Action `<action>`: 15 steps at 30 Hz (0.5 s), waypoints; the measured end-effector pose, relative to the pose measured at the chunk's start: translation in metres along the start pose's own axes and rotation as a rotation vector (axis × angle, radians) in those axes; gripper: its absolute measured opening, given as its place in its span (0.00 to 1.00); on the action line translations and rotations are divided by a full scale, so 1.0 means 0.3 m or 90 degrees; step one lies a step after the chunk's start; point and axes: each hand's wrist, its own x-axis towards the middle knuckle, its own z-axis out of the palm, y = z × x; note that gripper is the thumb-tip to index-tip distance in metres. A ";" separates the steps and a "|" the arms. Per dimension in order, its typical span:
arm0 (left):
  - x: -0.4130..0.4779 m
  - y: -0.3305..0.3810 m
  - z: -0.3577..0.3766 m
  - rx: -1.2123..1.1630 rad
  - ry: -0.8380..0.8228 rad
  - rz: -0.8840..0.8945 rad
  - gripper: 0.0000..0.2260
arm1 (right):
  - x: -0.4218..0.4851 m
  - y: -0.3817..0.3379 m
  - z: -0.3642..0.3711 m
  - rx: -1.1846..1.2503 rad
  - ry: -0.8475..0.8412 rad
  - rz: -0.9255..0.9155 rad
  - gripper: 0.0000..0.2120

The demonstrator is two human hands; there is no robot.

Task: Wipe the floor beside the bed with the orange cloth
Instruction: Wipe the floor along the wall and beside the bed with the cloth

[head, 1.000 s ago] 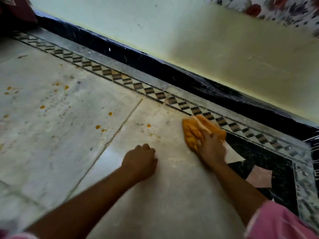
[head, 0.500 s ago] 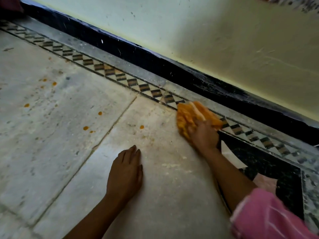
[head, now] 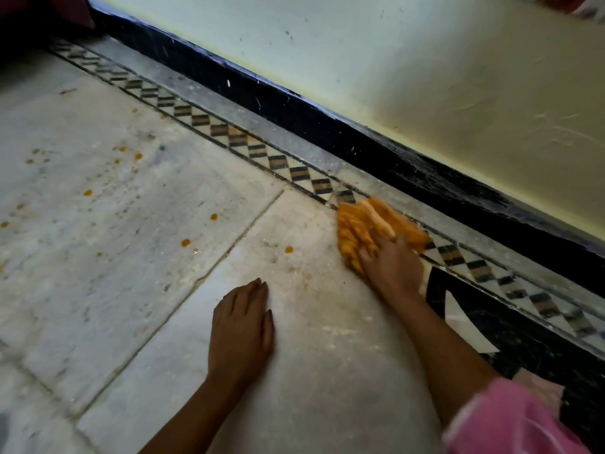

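Note:
A bunched orange cloth (head: 370, 221) lies on the pale marble floor (head: 131, 224), right at the edge of the patterned border strip (head: 229, 132). My right hand (head: 393, 267) sits on its near side, fingers dug into the folds, pressing it down. My left hand (head: 240, 329) lies flat on the floor, palm down and fingers straight, to the near left of the cloth and holding nothing. Orange spots (head: 186, 243) dot the marble to the left, and one spot (head: 288, 249) is close to the cloth.
A black skirting (head: 294, 106) runs under the pale wall (head: 425, 77) beyond the border. A black inlay panel (head: 523, 348) fills the floor at the right. My pink sleeve (head: 504, 424) is at the bottom right. A dark object (head: 39, 14) stands in the top left corner.
My left hand went from a closed fist to lying flat on the floor. My right hand slid the cloth a little left along the border strip.

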 end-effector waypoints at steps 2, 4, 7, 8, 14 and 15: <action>-0.014 0.000 0.011 -0.027 0.010 -0.022 0.22 | 0.014 -0.173 0.014 0.018 -0.029 -0.062 0.26; -0.026 -0.018 0.011 -0.041 0.029 -0.061 0.22 | -0.085 -0.264 0.054 0.036 -0.042 -0.183 0.26; -0.038 -0.046 0.009 -0.051 0.052 -0.087 0.21 | -0.301 -0.174 0.037 0.098 -0.093 -0.335 0.25; -0.044 -0.055 0.012 -0.053 0.050 -0.075 0.21 | -0.343 -0.100 0.015 0.111 -0.110 -0.356 0.25; -0.069 -0.074 0.021 -0.045 0.005 -0.079 0.23 | -0.133 0.136 -0.026 0.019 -0.043 -0.080 0.23; -0.079 -0.080 0.017 -0.040 -0.005 -0.074 0.23 | -0.055 0.078 -0.007 0.013 -0.016 -0.063 0.23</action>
